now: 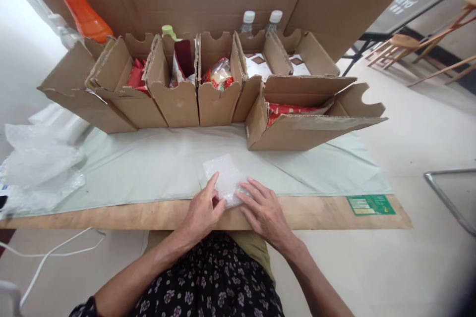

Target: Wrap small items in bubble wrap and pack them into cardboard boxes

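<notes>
A small piece of clear bubble wrap (224, 171), roughly square, lies at the front of the cloth-covered table, its near edge over the bare wood. At its left edge is my left hand (204, 208), index finger pointing forward along it. The thumb and curled fingers of that hand close on the near left edge; what lies under them is partly hidden. Across the right edge of the wrap rests my right hand (263, 210), fingers stretched out and slightly spread. Whether anything is inside the wrap I cannot make out.
Several upright cardboard boxes (219, 104) with packaged goods line the back. Another cardboard box (297, 133) lies lengthwise at right, holding a red packet. Loose bubble wrap (44, 153) is piled at left. An orange bottle (87, 17) stands behind. A green card (371, 205) sits at the front right edge.
</notes>
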Demonstrator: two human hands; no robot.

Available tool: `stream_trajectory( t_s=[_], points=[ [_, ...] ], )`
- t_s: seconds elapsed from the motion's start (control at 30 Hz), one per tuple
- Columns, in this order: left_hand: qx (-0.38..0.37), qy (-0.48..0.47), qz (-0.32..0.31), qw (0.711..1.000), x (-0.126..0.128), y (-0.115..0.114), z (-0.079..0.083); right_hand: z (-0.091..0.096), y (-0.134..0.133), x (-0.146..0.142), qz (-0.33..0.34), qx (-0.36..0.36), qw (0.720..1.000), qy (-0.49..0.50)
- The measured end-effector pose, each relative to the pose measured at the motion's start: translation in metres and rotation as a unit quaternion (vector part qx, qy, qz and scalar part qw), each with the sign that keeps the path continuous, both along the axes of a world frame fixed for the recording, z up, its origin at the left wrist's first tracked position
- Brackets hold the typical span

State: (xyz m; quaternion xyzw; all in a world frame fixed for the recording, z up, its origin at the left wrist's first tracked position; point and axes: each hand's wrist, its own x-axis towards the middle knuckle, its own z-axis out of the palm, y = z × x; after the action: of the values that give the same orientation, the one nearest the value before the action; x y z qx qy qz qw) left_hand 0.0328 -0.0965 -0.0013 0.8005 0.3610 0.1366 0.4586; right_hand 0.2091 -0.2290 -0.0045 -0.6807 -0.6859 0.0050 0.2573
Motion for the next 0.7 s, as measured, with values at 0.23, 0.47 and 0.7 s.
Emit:
stream_trajectory(
  t_s=[0.23,0.47,0.7],
  points=[
    [0.289,-0.053,-0.039,0.955,-0.017,-0.005,0.011,0.006,0.021,0.006,0.067,-0.006,0.997,-0.024],
    [0.288,-0.045,-0.068,0.954,-0.015,-0.005,0.009,0.012,0.027,0.01,0.117,-0.028,0.992,0.042],
    [0.223,-0.005,-0.022,0.975,-0.008,0.012,0.002,-0.002,0.025,0.008,-0.028,0.001,0.993,0.111]
  ],
)
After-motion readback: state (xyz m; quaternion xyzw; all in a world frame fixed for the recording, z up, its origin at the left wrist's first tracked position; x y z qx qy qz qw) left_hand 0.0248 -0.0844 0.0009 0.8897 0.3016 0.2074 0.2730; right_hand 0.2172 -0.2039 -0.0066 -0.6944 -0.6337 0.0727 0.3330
